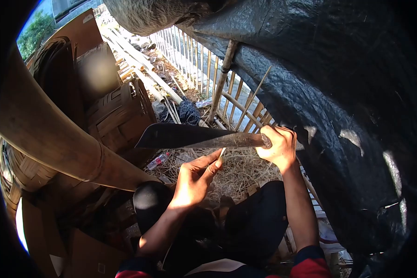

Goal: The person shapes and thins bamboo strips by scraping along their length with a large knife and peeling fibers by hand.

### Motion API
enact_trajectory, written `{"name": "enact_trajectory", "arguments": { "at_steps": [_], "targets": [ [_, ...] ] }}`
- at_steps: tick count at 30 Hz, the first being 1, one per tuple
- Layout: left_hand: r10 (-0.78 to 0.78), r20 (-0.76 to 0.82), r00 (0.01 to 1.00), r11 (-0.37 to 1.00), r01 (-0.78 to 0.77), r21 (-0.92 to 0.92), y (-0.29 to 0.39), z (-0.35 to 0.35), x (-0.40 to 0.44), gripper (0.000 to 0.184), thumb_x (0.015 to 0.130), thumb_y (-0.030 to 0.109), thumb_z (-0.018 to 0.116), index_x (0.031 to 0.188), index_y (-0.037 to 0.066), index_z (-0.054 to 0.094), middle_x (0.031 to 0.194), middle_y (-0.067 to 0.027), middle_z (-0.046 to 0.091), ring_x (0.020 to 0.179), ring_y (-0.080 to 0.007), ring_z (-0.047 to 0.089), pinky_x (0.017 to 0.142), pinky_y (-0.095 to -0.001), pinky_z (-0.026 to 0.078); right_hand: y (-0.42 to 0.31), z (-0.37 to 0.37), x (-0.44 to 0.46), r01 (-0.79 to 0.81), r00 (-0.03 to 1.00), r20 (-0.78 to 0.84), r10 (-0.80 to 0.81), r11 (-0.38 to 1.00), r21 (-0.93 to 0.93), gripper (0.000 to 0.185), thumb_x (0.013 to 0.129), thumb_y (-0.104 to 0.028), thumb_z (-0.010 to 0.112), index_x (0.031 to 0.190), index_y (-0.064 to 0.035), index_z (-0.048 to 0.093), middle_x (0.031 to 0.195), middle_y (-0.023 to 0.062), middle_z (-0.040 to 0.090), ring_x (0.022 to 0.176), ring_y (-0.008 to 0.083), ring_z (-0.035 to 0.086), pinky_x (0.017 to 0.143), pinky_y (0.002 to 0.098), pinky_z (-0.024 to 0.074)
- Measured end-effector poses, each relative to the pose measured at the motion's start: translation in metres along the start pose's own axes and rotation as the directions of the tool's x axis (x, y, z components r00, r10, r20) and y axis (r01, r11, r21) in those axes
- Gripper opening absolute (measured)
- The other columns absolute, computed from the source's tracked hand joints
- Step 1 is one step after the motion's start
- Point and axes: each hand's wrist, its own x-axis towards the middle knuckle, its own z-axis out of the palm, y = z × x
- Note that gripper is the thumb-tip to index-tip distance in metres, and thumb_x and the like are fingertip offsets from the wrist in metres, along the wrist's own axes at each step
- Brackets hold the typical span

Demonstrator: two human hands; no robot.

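The machete blade [194, 136] is dull metal, the bamboo pole [65, 141] smooth, the black sheet [347, 97] glossy, wrinkled plastic.

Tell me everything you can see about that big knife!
The big knife has a long, broad blade that looks like dark metal, browner and sunlit towards the handle. Its far end is wide and slanted, and it narrows towards the grip. The right hand is closed round the handle, hiding most of it. The blade lies nearly level across the view, above the left hand. Whether it touches the thin pale strip there, I can't tell.
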Motion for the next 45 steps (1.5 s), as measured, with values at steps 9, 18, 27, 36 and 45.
{"name": "enact_trajectory", "arguments": {
  "at_steps": [9,18,27,36,45],
  "targets": [
    [0.057,0.025,0.998,0.998,-0.058,0.025,0.001,-0.003,-0.001,0.035,0.092,0.017,0.063,0.122,-0.002,0.060,0.099,-0.0093,0.066,0.091,-0.0095,0.057,0.084,-0.0251,0.046,0.009,-0.003,0.002,-0.030,0.999,-0.034,0.029,1.000,-0.004,0.023,0.053,-0.019,0.073,0.071,-0.0115,0.060,0.057,0.0084,0.056,0.051,0.0284,0.058,0.048,0.0384,0.0456],
    [0.081,0.013,0.997,0.995,-0.082,0.058,0.000,-0.007,-0.003,0.033,0.092,0.015,0.064,0.119,-0.003,0.061,0.091,-0.0094,0.066,0.085,-0.0104,0.058,0.080,-0.0253,0.046,0.025,-0.011,-0.005,-0.211,0.977,-0.028,0.211,0.977,-0.006,0.013,0.065,-0.016,0.071,0.070,-0.0094,0.062,0.063,0.0109,0.061,0.054,0.0309,0.061,0.049,0.0363,0.0475],
    [0.095,0.052,0.994,0.980,-0.103,0.170,-0.009,0.010,-0.003,0.031,0.091,0.014,0.064,0.118,-0.001,0.063,0.084,-0.0061,0.065,0.077,-0.0085,0.056,0.074,-0.0242,0.046,-0.018,-0.010,0.008,0.126,0.992,0.017,-0.127,0.990,0.067,0.021,0.054,-0.016,0.072,0.068,-0.0091,0.057,0.058,0.0080,0.054,0.051,0.0280,0.056,0.048,0.0365,0.0439],
    [0.003,0.092,0.996,0.994,-0.013,0.113,-0.006,0.009,-0.006,0.031,0.092,0.013,0.062,0.119,-0.002,0.062,0.090,-0.0078,0.068,0.082,-0.0076,0.057,0.076,-0.0233,0.047,0.043,-0.006,-0.010,-0.246,0.968,-0.064,0.243,0.968,-0.054,0.015,0.065,-0.017,0.072,0.072,-0.0107,0.060,0.061,0.0104,0.060,0.056,0.0304,0.062,0.049,0.0383,0.0473],
    [-0.070,0.090,0.994,0.997,0.067,0.038,-0.005,0.002,-0.007,0.032,0.093,0.016,0.062,0.120,-0.002,0.061,0.097,-0.0068,0.069,0.084,-0.0057,0.054,0.079,-0.0227,0.046,0.053,-0.005,-0.001,-0.337,0.942,-0.016,0.336,0.941,-0.040,0.018,0.066,-0.022,0.071,0.076,-0.0107,0.061,0.062,0.0103,0.061,0.062,0.0323,0.064,0.054,0.0378,0.0497]
  ]
}}
